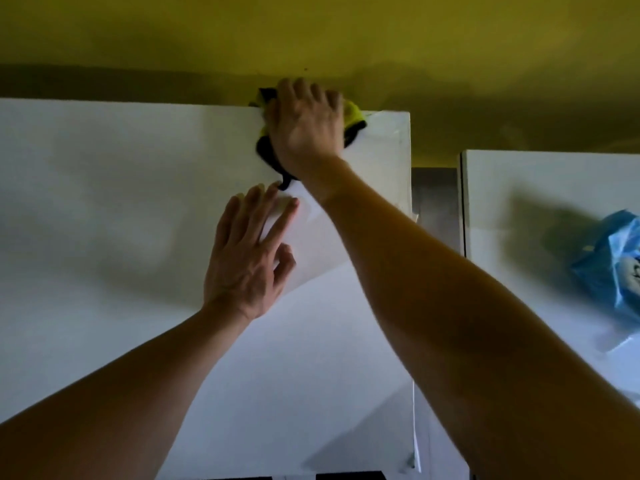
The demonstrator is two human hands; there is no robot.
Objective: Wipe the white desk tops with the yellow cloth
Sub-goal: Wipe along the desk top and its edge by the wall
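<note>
While the yellow wall point(311, 36) fills the whole top of the view, most of the rest is the big white desk top point(104, 202), running from the left edge over to a narrow gap. Past that gap sits a second white desk top point(540, 188) on the right, and a crinkly blue plastic bag point(620, 268) lies on it near the frame's right edge, well apart from both hands.

Next down in size, the right hand point(306, 126) reaches across to the far edge of the big desk, right by the wall. It sits palm down on the yellow cloth point(353, 112), fingers spread a bit and bent over the bunched fabric, pressing it onto the surface. Whether they really clutch it is hard to tell with the blur. The cloth has a dark trim poking out below the wrist and on both sides of the hand.

The left hand point(249, 258) is nearer, flat on the same desk, fingers straight and loosely fanned, thumb tucked in slightly, holding nothing. Its fingertips end just beside the cloth's dark corner.
</note>
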